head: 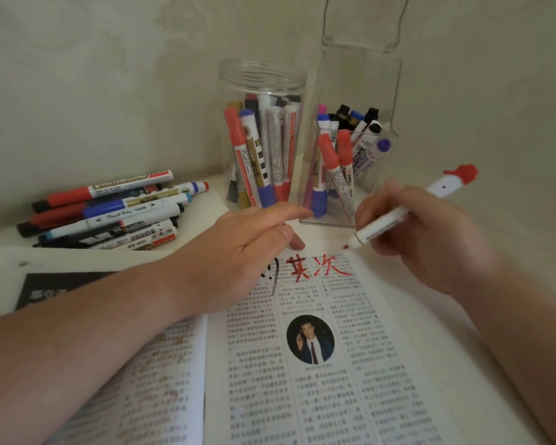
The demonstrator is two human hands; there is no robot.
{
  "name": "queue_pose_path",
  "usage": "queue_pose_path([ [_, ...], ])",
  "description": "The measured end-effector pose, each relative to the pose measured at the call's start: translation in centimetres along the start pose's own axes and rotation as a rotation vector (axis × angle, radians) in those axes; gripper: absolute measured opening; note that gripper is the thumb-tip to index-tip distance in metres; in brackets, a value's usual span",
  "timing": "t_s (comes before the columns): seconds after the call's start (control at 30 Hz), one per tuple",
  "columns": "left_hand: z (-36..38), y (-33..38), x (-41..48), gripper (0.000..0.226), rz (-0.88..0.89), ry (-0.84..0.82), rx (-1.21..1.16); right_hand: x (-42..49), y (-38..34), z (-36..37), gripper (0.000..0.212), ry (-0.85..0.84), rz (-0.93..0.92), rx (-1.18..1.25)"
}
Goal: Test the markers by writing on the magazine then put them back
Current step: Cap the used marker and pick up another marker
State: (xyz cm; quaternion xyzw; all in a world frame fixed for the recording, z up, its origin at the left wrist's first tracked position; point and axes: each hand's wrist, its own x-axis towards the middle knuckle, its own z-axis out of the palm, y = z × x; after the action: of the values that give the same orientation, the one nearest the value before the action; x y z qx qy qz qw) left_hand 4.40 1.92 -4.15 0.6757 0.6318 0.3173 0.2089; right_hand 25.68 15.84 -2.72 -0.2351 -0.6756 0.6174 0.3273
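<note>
Your left hand (244,252) lies spread, fingers straight, pressing on the top edge of the open magazine (302,396), which rests on the counter (206,203) near its front edge. Your right hand (430,242) pinches the red marker (382,224) by its white barrel. The marker's long axis slants from upper right down to lower left. Its red tip points down and left, at the top margin of the right-hand page, and its red end sticks up behind your knuckles, towards the wall. Just left of the tip, red characters (316,268) are written across the page top.

Along the back edge of the counter stand a round clear jar (262,139) and a square clear holder (350,175), both packed with upright markers. Near the back left corner loose markers (103,213) lie in a pile, mostly lengthwise left to right.
</note>
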Motion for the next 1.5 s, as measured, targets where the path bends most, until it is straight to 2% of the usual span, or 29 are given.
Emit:
queue_pose_path([
  [0.07, 0.1, -0.2, 0.0, 0.038, -0.010, 0.003, -0.057, 0.1, -0.4, 0.2, 0.040, -0.021, -0.060, 0.139],
  [0.17, 0.2, -0.7, 0.2, 0.044, -0.003, 0.085, -0.192, 0.0, -0.8, 1.3, 0.002, 0.004, -0.121, 0.320],
  [0.23, 0.1, -1.0, 0.4, 0.045, 0.009, 0.176, -0.267, -0.2, -1.3, 1.8, 0.014, -0.077, -0.109, 0.424],
  [0.27, 0.1, -1.2, 0.5, 0.045, 0.008, 0.214, -0.296, -0.4, -1.8, 2.2, 0.026, -0.154, -0.073, 0.496],
  [0.33, -0.1, -1.6, 0.7, 0.044, -0.006, 0.283, -0.355, -0.6, -3.3, 3.0, 0.066, -0.288, 0.070, 0.636],
  [0.4, -0.1, -1.8, 0.8, 0.044, -0.026, 0.330, -0.434, -0.3, -4.5, 4.0, 0.084, -0.369, 0.158, 0.707],
  [0.47, -0.1, -1.8, 0.9, 0.047, -0.050, 0.353, -0.492, 0.4, -5.3, 5.3, 0.081, -0.385, 0.164, 0.696],
  [0.6, -0.1, -1.7, 1.0, 0.056, -0.086, 0.389, -0.567, 1.5, -6.2, 7.6, 0.061, -0.301, 0.137, 0.681],
  [0.7, -0.2, -1.6, 1.1, 0.063, -0.120, 0.440, -0.652, 1.8, -5.6, 8.3, 0.067, -0.269, 0.164, 0.707],
  [0.8, -0.6, -1.7, 1.2, 0.068, -0.159, 0.484, -0.772, 2.0, -5.1, 8.6, 0.077, -0.244, 0.210, 0.638],
  [0.87, -0.7, -1.8, 1.2, 0.066, -0.169, 0.489, -0.775, 2.2, -4.9, 8.5, 0.063, -0.222, 0.186, 0.541],
  [0.93, -0.7, -1.8, 1.0, 0.059, -0.166, 0.479, -0.692, 2.5, -4.8, 8.5, 0.039, -0.205, 0.127, 0.409],
  [1.03, -0.8, -1.6, 0.6, 0.046, -0.145, 0.463, -0.655, 2.7, -4.3, 8.8, 0.012, -0.077, 0.032, 0.136],
  [1.13, -0.8, -1.2, 0.1, 0.045, -0.074, 0.377, -0.627, 2.3, -3.6, 9.4, 0.007, 0.057, -0.093, -0.119],
  [1.23, -0.4, -0.8, -0.3, 0.036, -0.021, 0.268, -0.581, 1.6, -2.8, 10.1, 0.012, 0.098, -0.142, -0.205],
  [1.33, -0.4, -0.3, 0.0, 0.017, -0.022, 0.267, -0.469, 1.1, -2.5, 10.7, 0.022, 0.098, -0.140, -0.186],
  [1.43, -0.7, -0.4, 0.2, 0.017, 0.003, 0.283, -0.408, 0.6, -2.2, 11.5, 0.021, 0.071, -0.131, -0.120],
  [1.5, -0.7, -0.4, 0.3, 0.024, 0.025, 0.300, -0.426, 0.3, -2.2, 12.3, 0.030, 0.056, -0.138, -0.061],
])
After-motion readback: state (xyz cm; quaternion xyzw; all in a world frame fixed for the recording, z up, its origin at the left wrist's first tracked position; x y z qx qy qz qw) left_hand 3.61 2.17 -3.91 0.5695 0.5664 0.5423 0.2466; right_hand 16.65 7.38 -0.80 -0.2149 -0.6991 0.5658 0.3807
